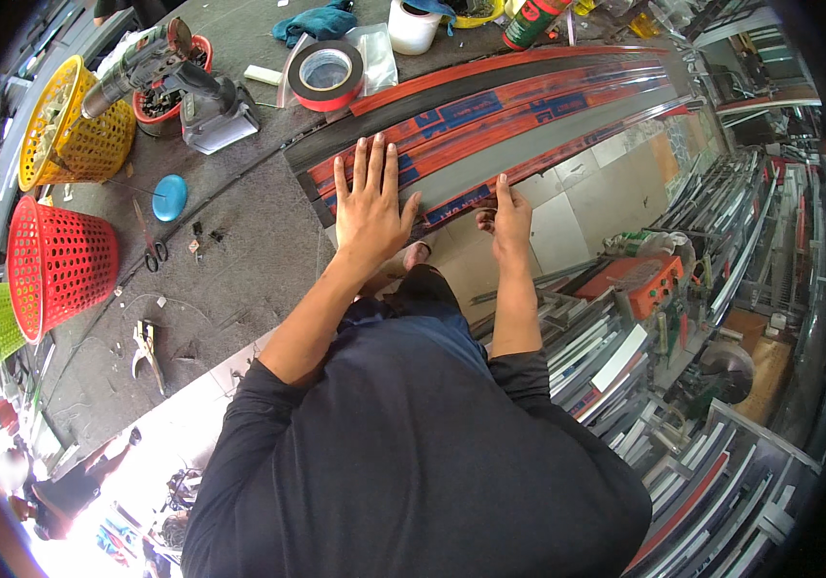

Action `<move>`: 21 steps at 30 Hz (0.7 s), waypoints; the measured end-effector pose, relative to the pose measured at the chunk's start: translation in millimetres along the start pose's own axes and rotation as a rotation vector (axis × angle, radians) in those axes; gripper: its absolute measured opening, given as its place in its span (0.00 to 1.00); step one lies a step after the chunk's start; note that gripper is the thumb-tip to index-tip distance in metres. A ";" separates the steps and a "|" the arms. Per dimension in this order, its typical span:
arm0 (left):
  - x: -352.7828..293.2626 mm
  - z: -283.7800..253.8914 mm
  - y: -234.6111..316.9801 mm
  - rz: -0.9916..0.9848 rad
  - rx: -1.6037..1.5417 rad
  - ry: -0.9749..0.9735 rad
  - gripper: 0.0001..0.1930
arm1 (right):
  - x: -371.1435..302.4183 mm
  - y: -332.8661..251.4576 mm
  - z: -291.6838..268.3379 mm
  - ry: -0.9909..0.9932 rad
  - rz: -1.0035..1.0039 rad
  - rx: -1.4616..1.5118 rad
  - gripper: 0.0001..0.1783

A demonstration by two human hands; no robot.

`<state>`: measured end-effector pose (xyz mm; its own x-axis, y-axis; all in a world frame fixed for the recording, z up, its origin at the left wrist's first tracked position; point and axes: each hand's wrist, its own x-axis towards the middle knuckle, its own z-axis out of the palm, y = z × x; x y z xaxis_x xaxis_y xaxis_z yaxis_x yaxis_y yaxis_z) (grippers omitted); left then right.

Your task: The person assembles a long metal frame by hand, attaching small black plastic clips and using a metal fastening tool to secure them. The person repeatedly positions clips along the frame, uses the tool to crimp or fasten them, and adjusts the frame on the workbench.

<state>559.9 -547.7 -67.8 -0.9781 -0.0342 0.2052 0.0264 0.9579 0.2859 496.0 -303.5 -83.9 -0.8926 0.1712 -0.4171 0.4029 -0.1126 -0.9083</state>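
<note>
Several long profiles lie side by side on the table, running from the middle toward the far right; red film with blue printed patches covers parts of them, beside bare grey and black strips. My left hand rests flat across their near left end, fingers stretched and slightly spread. At the front edge of the nearest profile is my right hand, its fingers curled in and the thumb side close to the edge. Whatever it may pinch is too small to make out.
Left on the dark table are a cordless drill, yellow basket, red basket, scissors, pliers and blue disc. Tape rolls lie behind the profiles. Metal lengths are stacked at right.
</note>
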 end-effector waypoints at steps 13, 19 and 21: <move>39.6 -9.0 -4.7 -0.358 0.018 0.158 0.45 | 130.9 -106.9 113.8 -0.517 -1.258 -0.843 0.10; 45.8 2.9 -2.6 -0.480 0.115 0.103 0.47 | 196.3 -112.2 150.4 -0.845 -1.147 -0.942 0.14; 44.2 3.2 -2.8 -0.483 0.061 0.148 0.47 | 206.3 -114.6 149.6 -0.897 -1.073 -0.951 0.15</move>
<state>515.9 -550.9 -62.6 -0.8360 -0.5132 0.1943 -0.4382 0.8375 0.3265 235.4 -401.7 -61.1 -0.5153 -0.8334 0.2000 -0.7453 0.3205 -0.5847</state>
